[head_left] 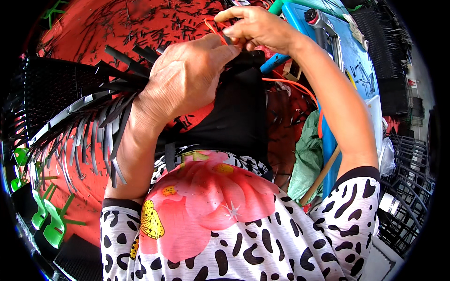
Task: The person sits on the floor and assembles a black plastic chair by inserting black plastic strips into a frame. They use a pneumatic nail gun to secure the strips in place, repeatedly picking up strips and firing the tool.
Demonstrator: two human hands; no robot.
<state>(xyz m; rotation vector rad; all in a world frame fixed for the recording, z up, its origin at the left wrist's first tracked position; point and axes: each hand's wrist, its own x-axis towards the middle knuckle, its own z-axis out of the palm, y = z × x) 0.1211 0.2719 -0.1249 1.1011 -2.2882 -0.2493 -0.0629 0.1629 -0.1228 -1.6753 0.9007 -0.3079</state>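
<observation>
My left hand [187, 77] is closed, its thumb and fingertips pinched together close to my right hand [262, 30]. What lies in that pinch is hidden. A thin orange cord [209, 24] makes a loop at the fingertips, and the bent fingers of my right hand are closed on it. Under the hands, a black panel or cloth [239, 107] covers my lap. Left of my left wrist, many loose black flat strips [93, 136] fan out from the edge of a black woven piece [61, 89].
Black scraps [159, 23] litter the red floor [89, 206]. To the right, a blue table [361, 70] carries a pneumatic tool [323, 30]. An orange hose [300, 86] hangs beside a green sack [304, 159] and a wooden stick [321, 175]. Green chairs [54, 225] stand lower left.
</observation>
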